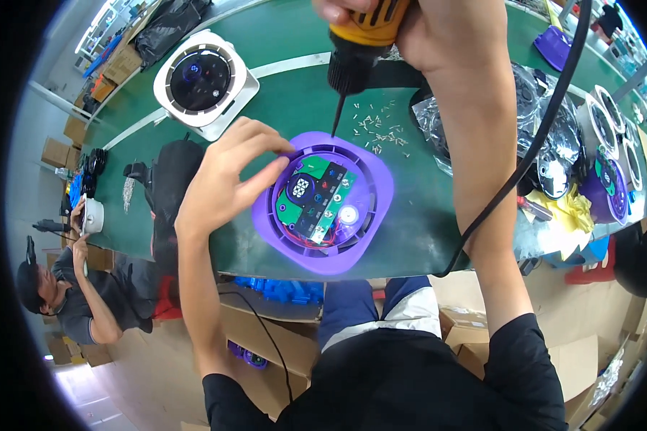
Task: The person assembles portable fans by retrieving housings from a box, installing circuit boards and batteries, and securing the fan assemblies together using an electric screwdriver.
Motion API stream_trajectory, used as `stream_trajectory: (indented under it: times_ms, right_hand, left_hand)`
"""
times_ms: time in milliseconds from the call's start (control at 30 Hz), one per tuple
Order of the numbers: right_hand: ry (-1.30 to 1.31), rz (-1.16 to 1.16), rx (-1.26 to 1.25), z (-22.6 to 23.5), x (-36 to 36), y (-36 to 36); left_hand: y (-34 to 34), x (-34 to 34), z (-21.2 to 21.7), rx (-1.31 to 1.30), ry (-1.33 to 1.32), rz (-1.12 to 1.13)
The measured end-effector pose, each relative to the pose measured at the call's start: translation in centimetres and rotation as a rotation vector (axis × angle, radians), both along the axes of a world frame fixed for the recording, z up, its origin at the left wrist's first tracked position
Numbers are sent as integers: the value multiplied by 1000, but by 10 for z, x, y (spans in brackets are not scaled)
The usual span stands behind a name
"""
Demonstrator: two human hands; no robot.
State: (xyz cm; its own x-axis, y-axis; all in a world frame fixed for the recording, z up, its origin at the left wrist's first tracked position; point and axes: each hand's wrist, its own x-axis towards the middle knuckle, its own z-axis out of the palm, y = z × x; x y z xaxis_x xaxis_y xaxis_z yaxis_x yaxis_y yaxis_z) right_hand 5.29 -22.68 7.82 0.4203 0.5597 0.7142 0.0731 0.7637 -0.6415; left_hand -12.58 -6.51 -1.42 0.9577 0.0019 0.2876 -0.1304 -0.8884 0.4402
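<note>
On the green table in front of me lies a round-cornered purple housing [376, 188]. Inside it are a green circuit board [310, 167] with a small digit display, and red wires. My left hand [231, 169] has its thumb and fingertips closed at the housing's upper left rim. My right hand [423, 39] grips a yellow and black electric screwdriver [366, 32], pointing down. Its long thin bit [338, 115] meets the far rim of the housing or hovers just above it; I cannot tell which. Loose screws [381, 129] are scattered just beyond the housing.
A white unit with a dark round panel [201, 77] stands at the far left. A black cable [535, 140] hangs across my right forearm. Plastic-wrapped parts [535, 93], a yellow cloth [568, 219] and another purple housing [602, 194] are at right. A co-worker [86, 287] sits at left.
</note>
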Motion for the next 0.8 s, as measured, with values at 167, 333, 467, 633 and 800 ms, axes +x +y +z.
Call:
stream_trajectory:
  times_ms: [167, 333, 467, 633, 800]
  right_hand:
    - [77, 201, -178, 1, -27, 7]
    - [81, 267, -193, -10, -52, 3]
    - [85, 279, -225, -17, -55, 0]
    - [67, 294, -262, -23, -50, -8]
    - [53, 328, -287, -27, -50, -9]
  left_hand:
    - [1, -12, -62, -452, -324, 127]
    - [26, -57, -172, -413, -480, 389]
    - [8, -54, -165, -463, -265, 315]
    - [-3, -40, -132, -575, -164, 182]
    - [0, -41, -130, -312, -345, 86]
